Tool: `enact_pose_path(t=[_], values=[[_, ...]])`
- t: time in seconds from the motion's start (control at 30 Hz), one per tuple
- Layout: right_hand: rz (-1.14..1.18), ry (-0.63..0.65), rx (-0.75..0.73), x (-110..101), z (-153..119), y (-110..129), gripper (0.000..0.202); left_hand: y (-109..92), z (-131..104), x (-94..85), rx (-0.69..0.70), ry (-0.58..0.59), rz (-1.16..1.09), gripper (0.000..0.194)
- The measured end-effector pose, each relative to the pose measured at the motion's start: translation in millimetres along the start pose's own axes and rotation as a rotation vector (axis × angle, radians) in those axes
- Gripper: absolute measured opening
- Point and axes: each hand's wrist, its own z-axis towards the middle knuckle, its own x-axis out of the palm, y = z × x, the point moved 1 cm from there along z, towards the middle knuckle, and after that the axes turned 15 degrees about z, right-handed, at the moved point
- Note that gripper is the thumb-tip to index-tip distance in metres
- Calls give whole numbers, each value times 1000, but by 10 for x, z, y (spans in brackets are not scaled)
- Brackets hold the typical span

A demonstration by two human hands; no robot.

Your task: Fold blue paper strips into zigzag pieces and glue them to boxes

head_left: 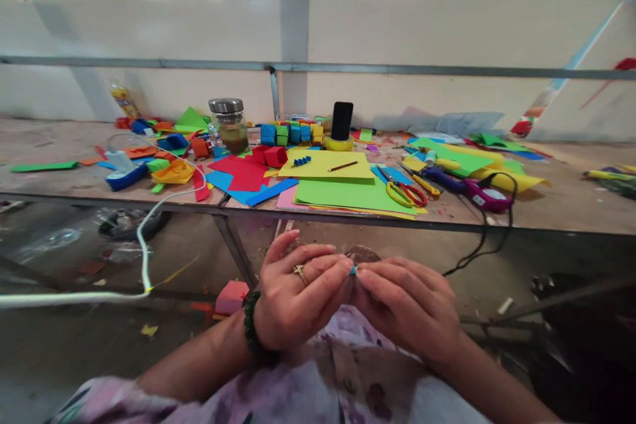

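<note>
My left hand (301, 295), with a ring and a dark bead bracelet, and my right hand (410, 305) meet over my lap, in front of the table edge. Between their fingertips is a small blue paper piece (353, 270). Both hands pinch it, and the fingers hide most of its shape. On the table beyond, a row of small blue folded paper pieces (302, 161) lies on a yellow sheet (322, 172), with a brown pencil (342, 166) beside it. Scissors (405, 195) with yellow and red handles rest to the right, on green sheets (348, 193).
Red paper cubes (269, 156) and several coloured blocks (292, 134) stand farther back. A lidded glass jar (229, 126) and a phone (342, 121) are upright behind the sheets. A purple glue gun (484, 195) trails a black cable at right. A white cable (144, 238) hangs at left.
</note>
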Motion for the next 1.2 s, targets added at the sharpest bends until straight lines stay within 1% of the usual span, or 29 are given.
enact_pose_path(t=[0.2, 0.4, 0.57, 0.7, 0.93, 1.07, 1.2], values=[[-9, -38, -3, 22, -11, -6, 19, 15, 5, 1, -14, 0, 32, 17], [4, -66, 24, 40, -38, -48, 19, 28, -21, -1, 19, -61, 103, 17], [2, -73, 0, 55, -30, -62, 20, 15, -15, 4, 18, -70, 102, 14], [10, -78, 17, 64, -34, -68, 20, -14, 9, 4, 10, -77, 108, 16], [-23, -97, 37, 112, -32, -68, 19, -40, 17, 44, -29, -57, 42, 18], [-65, -85, 40, 145, -22, -82, 20, -36, -8, 84, -86, -51, 14, 16], [-49, -77, 58, 193, -42, -94, 20, -35, -38, 116, -133, -24, -4, 16]])
